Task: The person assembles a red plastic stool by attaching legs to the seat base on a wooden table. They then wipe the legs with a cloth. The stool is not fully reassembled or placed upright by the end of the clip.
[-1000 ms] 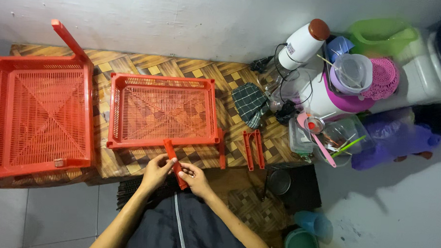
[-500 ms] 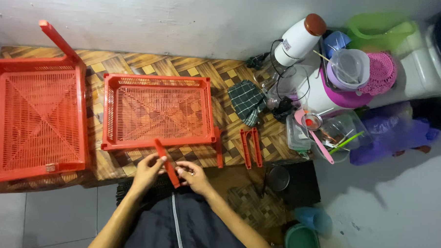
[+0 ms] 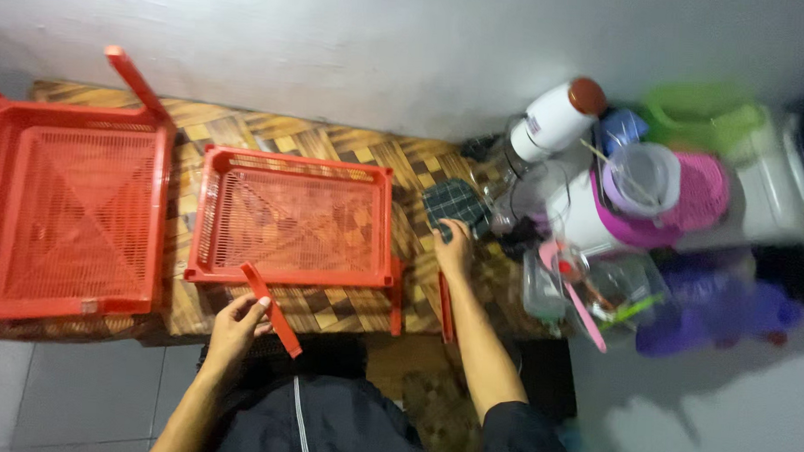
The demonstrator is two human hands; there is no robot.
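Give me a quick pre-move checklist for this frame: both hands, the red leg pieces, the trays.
1. Left hand holding a red leg piece: ok, its fingers are closed around it.
2. That piece seated in the middle tray: cannot tell, its upper end meets the tray's near rim.
3. Right hand on a part: not ok, it lies on the table edge by the checked cloth, holding nothing visible.
4. Spare leg pieces within reach: ok, right under the right forearm.
5. Left tray fitted with a leg: ok, one stands at its far corner.
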